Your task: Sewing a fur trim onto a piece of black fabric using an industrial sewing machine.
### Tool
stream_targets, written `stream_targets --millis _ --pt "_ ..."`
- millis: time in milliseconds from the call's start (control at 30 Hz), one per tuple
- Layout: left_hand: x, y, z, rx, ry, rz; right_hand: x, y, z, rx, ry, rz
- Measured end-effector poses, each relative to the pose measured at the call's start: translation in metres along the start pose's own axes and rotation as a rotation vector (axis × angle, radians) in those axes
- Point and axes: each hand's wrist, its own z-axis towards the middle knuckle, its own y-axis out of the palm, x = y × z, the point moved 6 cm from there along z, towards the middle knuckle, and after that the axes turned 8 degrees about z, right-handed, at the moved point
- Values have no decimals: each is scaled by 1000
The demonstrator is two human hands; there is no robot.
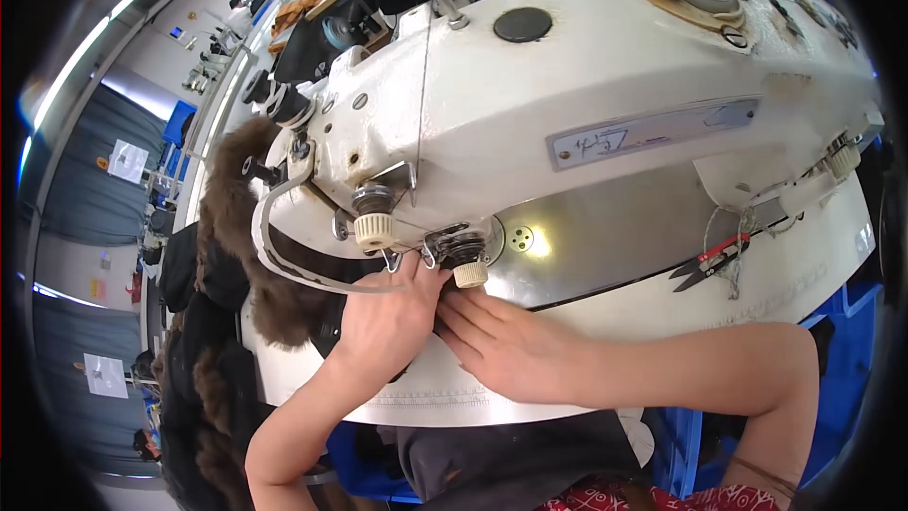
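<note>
Our left hand (383,308) has its fingers bent and pushed together, and the tips go under the front of the sewing machine (586,66), so we cannot tell if they pinch anything. Our right hand (497,341) lies flat with the fingers straight and close side by side. It holds nothing and presses down on the white table (662,308). The two hands touch each other just under the machine.

Between our fingertips there is a bit of dark cloth (437,322), right below a cream knob (470,274). The spot where the needle goes is hidden by our hands.

The cloth belongs to a dark garment with brown fur (232,218) along its edge. The fur is thick and fluffy. It runs from under the machine off to our left and hangs down over the table edge in a long pile.

The sewing machine is big and white, with scuffed, worn paint. It has a second cream knob (374,229) near the first, a bent wire guard (274,246), and a black round cap (522,25) on top. A thin thread (423,85) runs down its front.

Far to our right, small snips with a red handle (709,260) lie on the shiny metal plate (605,237).
</note>
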Motion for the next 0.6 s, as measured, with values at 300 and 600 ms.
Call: stream_targets --millis 300,600 --pt "-9 -9 4 -88 -63 -244 4 -7 -6 -21 60 -32" --pt "36 -24 4 92 130 3 26 32 31 -2 211 410"
